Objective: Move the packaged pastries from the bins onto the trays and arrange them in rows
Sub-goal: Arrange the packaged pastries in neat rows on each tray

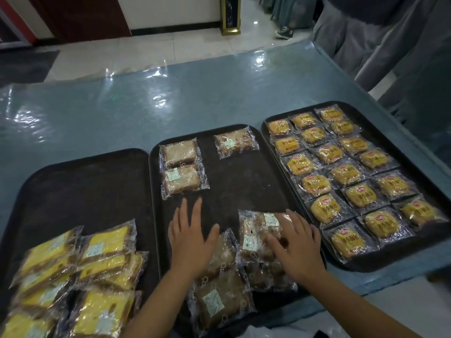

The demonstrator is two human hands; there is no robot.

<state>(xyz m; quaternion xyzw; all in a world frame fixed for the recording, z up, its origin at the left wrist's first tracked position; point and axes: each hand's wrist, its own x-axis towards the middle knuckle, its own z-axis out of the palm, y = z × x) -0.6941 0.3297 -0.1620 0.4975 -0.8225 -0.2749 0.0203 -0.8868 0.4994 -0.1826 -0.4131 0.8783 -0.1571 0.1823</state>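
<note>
- While both hands lay over the middle tray (244, 181), the left hand (192, 240) had its fingers straight and spread, palm down, its heel over a brown packaged pastry (219, 259) at that tray's near end and its fingertips over bare tray.
- On the near right part of the middle tray, the right hand (297, 242) rested with fingers spread and nearly straight on a loose pile of brown pastries (253, 237); whether any finger gripped a wrapper could not be told.
- At the middle tray's far end lay three more brown packets: two in a column at far left (180, 164), one alone at far right (235, 142).
- Nearest the person on the middle tray sat another brown packet (220, 301).
- Left of the middle tray, the left tray (80, 186) held a heap of yellow cake packets (80, 276) at its near end.
- Right of the middle tray, the right tray (380, 265) carried small yellow buns (346, 174) in three neat rows.
- All trays stood on a blue-covered table (170, 98).
</note>
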